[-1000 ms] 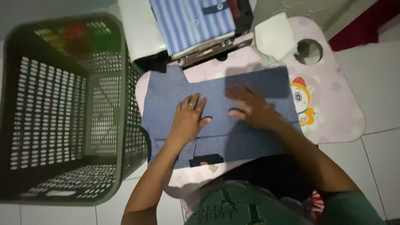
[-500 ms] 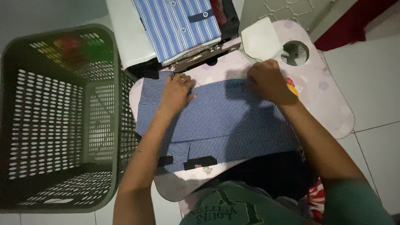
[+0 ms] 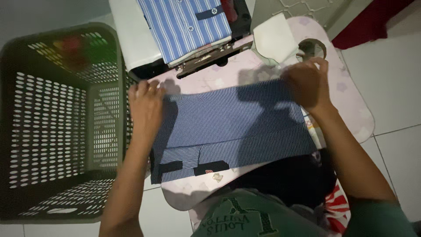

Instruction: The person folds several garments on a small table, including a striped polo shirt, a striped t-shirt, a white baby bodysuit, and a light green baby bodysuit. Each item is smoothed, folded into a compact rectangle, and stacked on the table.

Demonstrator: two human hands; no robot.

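The striped garment lies flat on the small lap table, in front of the person. The left hand is at its far-left corner, the right hand at its far-right corner, both on the cloth edge. Left of the table stands the laundry basket, just beside it. Behind the garment is a stack of folded shirts, w/ a folded cloth to the right of it, on the table.
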